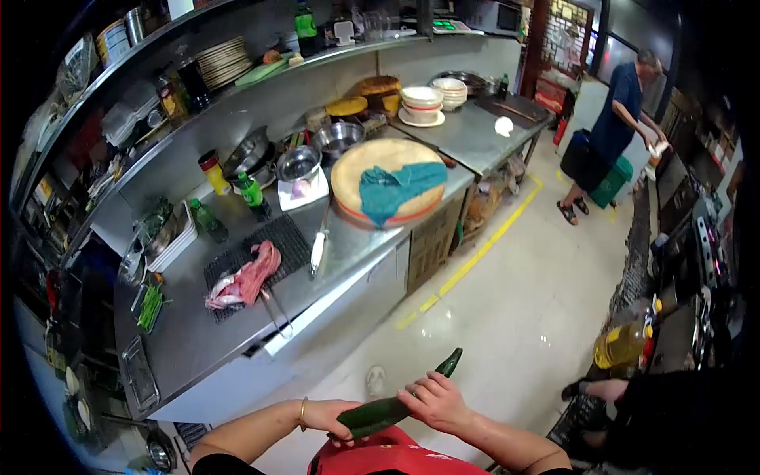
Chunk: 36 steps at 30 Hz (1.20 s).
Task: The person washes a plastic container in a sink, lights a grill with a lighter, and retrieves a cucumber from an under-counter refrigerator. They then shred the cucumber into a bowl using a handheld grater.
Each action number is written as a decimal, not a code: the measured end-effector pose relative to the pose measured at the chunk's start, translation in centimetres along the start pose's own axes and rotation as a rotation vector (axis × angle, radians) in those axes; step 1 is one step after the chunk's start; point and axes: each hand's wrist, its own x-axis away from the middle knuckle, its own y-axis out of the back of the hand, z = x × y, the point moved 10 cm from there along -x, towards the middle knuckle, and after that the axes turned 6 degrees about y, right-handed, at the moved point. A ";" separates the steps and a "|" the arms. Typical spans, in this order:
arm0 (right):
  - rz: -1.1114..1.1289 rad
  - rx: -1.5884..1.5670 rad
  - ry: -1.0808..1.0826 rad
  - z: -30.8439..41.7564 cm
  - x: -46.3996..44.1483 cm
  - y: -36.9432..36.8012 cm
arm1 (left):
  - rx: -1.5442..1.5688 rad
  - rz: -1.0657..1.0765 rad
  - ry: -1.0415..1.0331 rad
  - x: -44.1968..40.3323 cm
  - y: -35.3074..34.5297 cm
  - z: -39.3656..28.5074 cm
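So we're holding 1 cucumber [375, 416] over the red apron [389, 454], left hand [325, 414] clamping its lower end, right hand [438, 404] wrapping it nearer the tip, long axis slanting up rightward, left hand sitting closer to the desk [184, 342].

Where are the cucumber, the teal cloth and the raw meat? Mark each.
Cucumber [378, 416]: head view, on the bare middle stretch of its green skin.
Teal cloth [393, 191]: head view, near the middle of its crumpled top.
Raw meat [252, 276]: head view, on the middle of its upper surface.
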 end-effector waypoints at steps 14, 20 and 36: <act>-0.020 -0.411 -1.055 -38.8 -4.8 -2.5 | -0.021 -1.001 -0.423 2.4 37.6 -24.1; -0.217 -0.377 -0.526 -52.5 -18.3 -2.9 | -1.172 -1.286 -0.243 -4.0 39.5 -44.6; 0.437 -0.431 0.043 -68.0 -38.2 -20.4 | 1.927 -1.244 -1.231 3.3 67.4 -26.4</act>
